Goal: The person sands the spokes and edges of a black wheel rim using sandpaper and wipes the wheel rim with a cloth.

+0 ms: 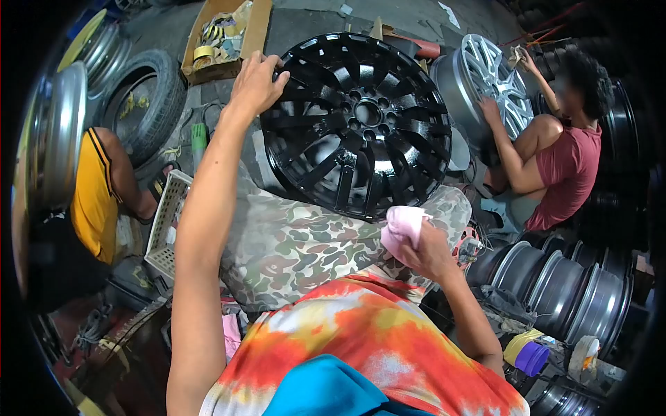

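Note:
A glossy black multi-spoke wheel rim (368, 121) stands in front of me, its lower edge against the camouflage cloth (298, 236) over my lap. My left hand (258, 83) is at the rim's upper left edge, its fingers bent over the outer lip. Below the rim's lower right edge, my right hand (433, 253) is closed on a pink cloth (402, 229). The cloth is bunched up near the rim's lower edge and seems just apart from it.
A co-worker in a red shirt (569, 166) handles a silver rim (496, 83) at the right. Another person in yellow (94, 194) sits at the left, near a tire (146, 104). A cardboard box (260, 35) holds tape rolls. More rims (555, 284) lie at the lower right.

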The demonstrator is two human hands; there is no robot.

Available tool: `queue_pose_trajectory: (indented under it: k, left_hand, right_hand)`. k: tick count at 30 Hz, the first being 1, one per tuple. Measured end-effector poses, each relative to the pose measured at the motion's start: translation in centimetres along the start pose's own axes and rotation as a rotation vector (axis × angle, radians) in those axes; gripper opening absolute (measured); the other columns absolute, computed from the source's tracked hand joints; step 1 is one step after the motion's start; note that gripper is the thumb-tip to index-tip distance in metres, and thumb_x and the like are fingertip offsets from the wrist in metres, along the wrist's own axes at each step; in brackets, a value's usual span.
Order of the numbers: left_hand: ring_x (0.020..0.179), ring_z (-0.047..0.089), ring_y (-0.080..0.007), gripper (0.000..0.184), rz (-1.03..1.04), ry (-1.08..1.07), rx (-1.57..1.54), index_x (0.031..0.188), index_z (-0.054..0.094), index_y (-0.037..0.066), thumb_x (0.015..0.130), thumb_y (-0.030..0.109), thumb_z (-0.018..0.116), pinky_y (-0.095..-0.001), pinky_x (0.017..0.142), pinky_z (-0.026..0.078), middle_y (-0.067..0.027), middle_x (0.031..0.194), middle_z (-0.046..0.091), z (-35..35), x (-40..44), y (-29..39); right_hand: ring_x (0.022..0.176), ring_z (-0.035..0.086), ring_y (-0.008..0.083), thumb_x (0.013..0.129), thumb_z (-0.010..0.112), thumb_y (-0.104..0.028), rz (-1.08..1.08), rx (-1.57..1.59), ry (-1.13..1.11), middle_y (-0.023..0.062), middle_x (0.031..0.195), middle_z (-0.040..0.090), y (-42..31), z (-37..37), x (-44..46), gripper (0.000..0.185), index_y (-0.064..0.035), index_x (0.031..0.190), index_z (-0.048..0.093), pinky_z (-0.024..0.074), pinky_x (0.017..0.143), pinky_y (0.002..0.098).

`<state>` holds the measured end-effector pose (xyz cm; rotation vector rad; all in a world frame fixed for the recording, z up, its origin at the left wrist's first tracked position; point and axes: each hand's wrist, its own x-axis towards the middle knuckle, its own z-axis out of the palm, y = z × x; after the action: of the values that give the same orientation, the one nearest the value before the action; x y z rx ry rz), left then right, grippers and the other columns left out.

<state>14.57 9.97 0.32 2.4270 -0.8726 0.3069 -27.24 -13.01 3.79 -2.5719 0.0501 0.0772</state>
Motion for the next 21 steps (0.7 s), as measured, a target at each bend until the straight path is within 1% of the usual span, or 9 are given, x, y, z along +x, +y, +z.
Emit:
queue_pose_trajectory:
  k: [3,5,6,7,10,13,17,19,21]
  left_hand:
    - [0.115,0.059,-0.0379,0.026,0.042,-0.028,0.014,0.112,0.072,0.006,0.095,0.026,0.074,-0.0466,0.100,0.050,-0.0177,0.115,0.062,-0.1,-1.0,2.3]
    - [0.115,0.059,-0.0381,0.027,0.080,-0.053,0.043,0.111,0.071,0.005,0.094,0.026,0.075,-0.0471,0.099,0.050,-0.0168,0.114,0.061,1.1,-2.0,3.8]
    - [0.115,0.060,-0.0383,0.029,0.068,-0.081,0.028,0.114,0.070,0.005,0.094,0.026,0.075,-0.0477,0.098,0.051,-0.0164,0.115,0.060,1.2,-2.4,4.9]
    - [0.115,0.060,-0.0385,0.031,0.056,-0.108,0.012,0.117,0.069,0.006,0.094,0.027,0.075,-0.0483,0.097,0.052,-0.0159,0.116,0.059,1.3,-2.7,5.8]
    - [0.110,0.063,-0.0394,0.034,0.047,-0.137,0.039,0.119,0.065,0.007,0.094,0.027,0.075,-0.0501,0.093,0.053,-0.0156,0.117,0.057,1.1,-2.7,6.3]
    - [0.108,0.064,-0.0400,0.032,0.064,-0.075,0.040,0.116,0.064,0.007,0.094,0.028,0.075,-0.0514,0.090,0.053,-0.0164,0.115,0.060,1.4,-2.8,6.0]
    - [0.108,0.065,-0.0409,0.037,-0.070,-0.086,0.148,0.116,0.064,0.003,0.094,0.031,0.075,-0.0509,0.090,0.053,-0.0201,0.112,0.065,1.3,-2.4,5.8]
    - [0.112,0.065,-0.0407,0.041,-0.154,-0.232,0.218,0.120,0.065,0.004,0.095,0.034,0.074,-0.0501,0.092,0.053,-0.0206,0.115,0.065,0.7,-2.5,6.2]
    - [0.114,0.066,-0.0402,0.044,-0.170,-0.268,0.243,0.122,0.066,0.003,0.094,0.037,0.075,-0.0501,0.094,0.053,-0.0212,0.118,0.066,0.4,-2.1,6.6]
  right_hand:
    - [0.087,0.067,0.0411,0.084,0.074,-0.017,0.160,-0.226,-0.215,0.0213,0.104,0.065,-0.3,1.9,1.6,0.034,0.0011,0.111,0.063,0.0542,0.074,0.0501]
    - [0.084,0.069,0.0377,0.084,0.073,-0.017,-0.185,-0.376,0.135,0.0208,0.102,0.066,1.0,3.2,2.9,0.031,0.0022,0.106,0.063,0.0543,0.071,0.0511]
    - [0.074,0.070,0.0359,0.084,0.071,-0.017,-0.256,-0.376,0.171,0.0213,0.102,0.067,1.0,2.9,3.8,0.025,0.0011,0.100,0.065,0.0544,0.065,0.0496]
    - [0.074,0.070,0.0359,0.084,0.071,-0.017,-0.252,-0.376,0.174,0.0213,0.102,0.067,-0.1,2.0,3.8,0.025,0.0011,0.100,0.065,0.0544,0.065,0.0496]
    - [0.070,0.071,0.0366,0.084,0.069,-0.017,-0.044,-0.373,-0.123,0.0223,0.099,0.069,-2.5,-0.4,4.1,0.023,0.0034,0.095,0.066,0.0561,0.062,0.0460]
    - [0.071,0.071,0.0396,0.085,0.069,-0.017,-0.034,-0.320,-0.082,0.0235,0.097,0.068,-2.3,0.7,4.4,0.025,0.0059,0.094,0.064,0.0569,0.063,0.0469]
    - [0.086,0.068,0.0451,0.087,0.065,-0.016,0.084,0.030,0.009,0.0248,0.097,0.068,-3.2,2.1,4.9,0.025,0.0035,0.103,0.063,0.0537,0.076,0.0526]
    - [0.096,0.068,0.0451,0.086,0.065,-0.015,0.114,0.104,0.023,0.0248,0.100,0.069,-2.6,3.0,3.5,0.027,-0.0031,0.110,0.063,0.0509,0.084,0.0557]
    - [0.102,0.069,0.0432,0.086,0.067,-0.015,0.060,0.175,-0.009,0.0258,0.107,0.070,-3.0,2.0,2.4,0.031,-0.0068,0.116,0.064,0.0434,0.103,0.0618]
